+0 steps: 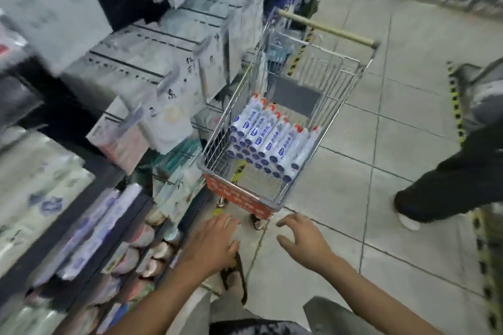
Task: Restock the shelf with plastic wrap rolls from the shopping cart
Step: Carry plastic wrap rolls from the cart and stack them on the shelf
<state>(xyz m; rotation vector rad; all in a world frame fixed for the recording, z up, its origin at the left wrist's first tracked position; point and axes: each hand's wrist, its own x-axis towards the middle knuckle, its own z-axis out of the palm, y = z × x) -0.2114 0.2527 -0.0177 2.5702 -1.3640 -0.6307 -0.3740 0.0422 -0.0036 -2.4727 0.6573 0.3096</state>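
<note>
A small wire shopping cart (321, 128) with a red front panel stands in the aisle ahead of me. Inside it lie several white plastic wrap rolls (269, 141) with blue labels and orange end caps, stacked lengthwise. My left hand (215, 242) reaches forward below the cart's front, fingers straight, holding nothing. My right hand (304, 239) is beside it, fingers spread and loosely bent, also empty. Both hands are short of the cart. On the left, a low shelf (128, 228) holds similar white rolls (95, 234), blurred.
Shelving with hanging packaged goods (168, 68) lines the left side, close to the cart. Another person's dark-trousered leg and white shoe (435, 190) stand on the tiled floor at the right. My sandalled foot (234, 283) is below my left hand.
</note>
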